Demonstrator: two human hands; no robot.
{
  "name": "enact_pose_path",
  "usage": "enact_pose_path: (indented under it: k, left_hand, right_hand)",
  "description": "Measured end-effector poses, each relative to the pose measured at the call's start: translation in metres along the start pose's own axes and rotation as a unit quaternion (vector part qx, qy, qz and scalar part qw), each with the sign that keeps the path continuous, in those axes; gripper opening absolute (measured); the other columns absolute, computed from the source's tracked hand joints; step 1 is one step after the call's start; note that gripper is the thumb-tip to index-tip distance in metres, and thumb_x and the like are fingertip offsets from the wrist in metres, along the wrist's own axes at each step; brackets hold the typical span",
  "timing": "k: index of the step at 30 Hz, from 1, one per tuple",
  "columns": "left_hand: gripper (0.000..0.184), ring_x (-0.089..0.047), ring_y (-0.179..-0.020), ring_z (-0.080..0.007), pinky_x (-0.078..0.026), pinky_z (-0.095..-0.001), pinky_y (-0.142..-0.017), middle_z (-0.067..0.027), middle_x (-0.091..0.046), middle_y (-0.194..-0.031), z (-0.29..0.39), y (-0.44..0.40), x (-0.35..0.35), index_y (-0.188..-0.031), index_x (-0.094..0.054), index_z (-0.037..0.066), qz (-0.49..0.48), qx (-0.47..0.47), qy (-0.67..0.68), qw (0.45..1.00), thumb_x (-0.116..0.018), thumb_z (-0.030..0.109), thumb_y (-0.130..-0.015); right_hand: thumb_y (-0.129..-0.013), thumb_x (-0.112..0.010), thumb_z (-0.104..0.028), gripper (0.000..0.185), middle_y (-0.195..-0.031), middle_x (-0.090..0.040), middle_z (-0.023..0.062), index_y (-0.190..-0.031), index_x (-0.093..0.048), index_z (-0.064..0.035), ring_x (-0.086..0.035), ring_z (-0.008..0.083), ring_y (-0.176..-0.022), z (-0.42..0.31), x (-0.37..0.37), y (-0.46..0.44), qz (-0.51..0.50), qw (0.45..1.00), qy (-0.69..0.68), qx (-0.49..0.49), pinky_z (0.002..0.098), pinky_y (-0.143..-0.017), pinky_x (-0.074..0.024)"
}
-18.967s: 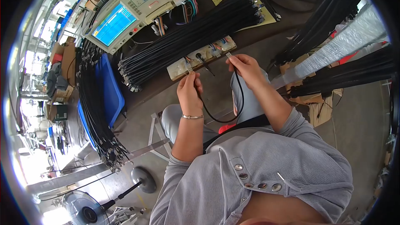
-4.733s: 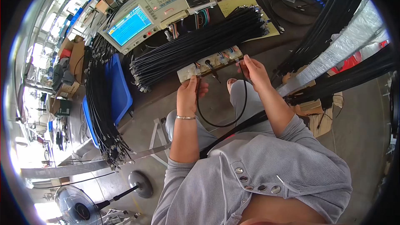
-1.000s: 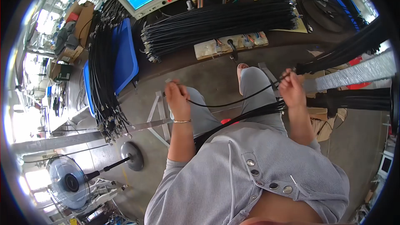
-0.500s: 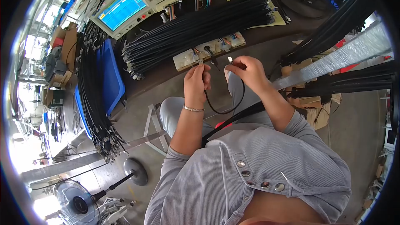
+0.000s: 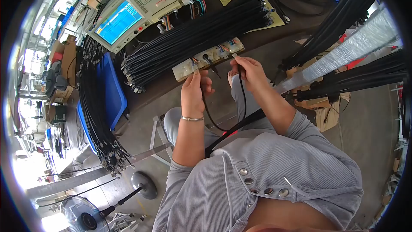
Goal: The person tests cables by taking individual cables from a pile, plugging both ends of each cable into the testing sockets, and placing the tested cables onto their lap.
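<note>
A black cable (image 5: pixel 210 114) hangs in a loop between my two hands. My left hand (image 5: pixel 194 92) pinches one end connector at the left part of a pale connector board (image 5: pixel 182 70) on the table's front edge. At the board's right end, my right hand (image 5: pixel 251 71) grips the other connector between thumb and fingers. Whether either connector sits in its socket is too small to tell. Behind the board lies a thick bundle of black cables (image 5: pixel 193 32). A tester with a lit blue screen (image 5: pixel 119 21) stands at the back left.
More black cables (image 5: pixel 92 111) lie across a blue tray (image 5: pixel 115 90) on the left. Hanging cable bundles and a plastic-wrapped post (image 5: pixel 343 51) are at the right, over cardboard (image 5: pixel 327 118). A fan (image 5: pixel 86 217) stands at the lower left. Yellow paper (image 5: pixel 274 20) lies under the bundle's right end.
Since a second ago, both hands have moved forward from above the lap to the board, with the cable. In the last half second, my right hand has brought its connector up to the board's right end.
</note>
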State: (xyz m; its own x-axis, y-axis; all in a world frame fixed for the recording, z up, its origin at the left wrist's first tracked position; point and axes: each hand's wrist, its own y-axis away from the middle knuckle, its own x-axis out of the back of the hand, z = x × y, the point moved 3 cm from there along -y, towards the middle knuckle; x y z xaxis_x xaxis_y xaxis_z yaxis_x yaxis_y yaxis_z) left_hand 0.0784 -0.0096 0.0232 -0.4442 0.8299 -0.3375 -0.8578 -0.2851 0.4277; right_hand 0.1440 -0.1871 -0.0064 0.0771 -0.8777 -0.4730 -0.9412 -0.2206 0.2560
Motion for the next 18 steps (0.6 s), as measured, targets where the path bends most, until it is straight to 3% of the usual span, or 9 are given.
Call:
enact_pose_path:
  k: [5, 12, 18]
  left_hand:
    - [0.036, -0.052, -0.051, -0.0113, -0.049, -0.0285, -0.052, -0.0036, -0.059, -0.068, -0.013, 0.014, 0.020, -0.097, -0.059, 0.003, -0.037, 0.041, -0.006, 0.998, -0.046, 0.037, -0.094]
    - [0.037, -0.052, -0.051, -0.0101, -0.050, -0.0272, -0.051, -0.0046, -0.059, -0.067, -0.020, 0.029, 0.026, -0.094, -0.060, 0.001, -0.026, 0.031, -0.001, 0.999, -0.043, 0.035, -0.095]
    - [0.038, -0.041, -0.046, -0.0091, -0.039, -0.0246, -0.044, -0.0026, -0.052, -0.061, -0.018, 0.031, 0.032, -0.093, -0.059, 0.000, -0.048, 0.014, -0.007, 0.999, -0.045, 0.035, -0.095]
  right_hand:
    - [-0.087, -0.058, -0.019, 0.021, -0.063, -0.058, 0.0028, -0.081, -0.065, -0.0009, -0.040, 0.0042, -0.048, -0.004, 0.002, 0.001, 0.040, 0.999, -0.030, 0.017, 0.0187, -0.045, -0.0294]
    - [-0.087, -0.060, -0.019, 0.019, -0.066, -0.058, 0.0017, -0.082, -0.065, -0.0017, -0.041, 0.0031, -0.049, -0.013, -0.007, -0.005, 0.069, 0.997, 0.010, 0.015, 0.0176, -0.045, -0.0290]
    - [-0.091, -0.053, -0.033, 0.032, -0.064, -0.057, -0.0002, -0.084, -0.066, -0.0039, -0.039, 0.0039, -0.051, -0.025, 0.003, 0.004, -0.004, 0.990, 0.134, -0.034, 0.0184, -0.048, -0.0296]
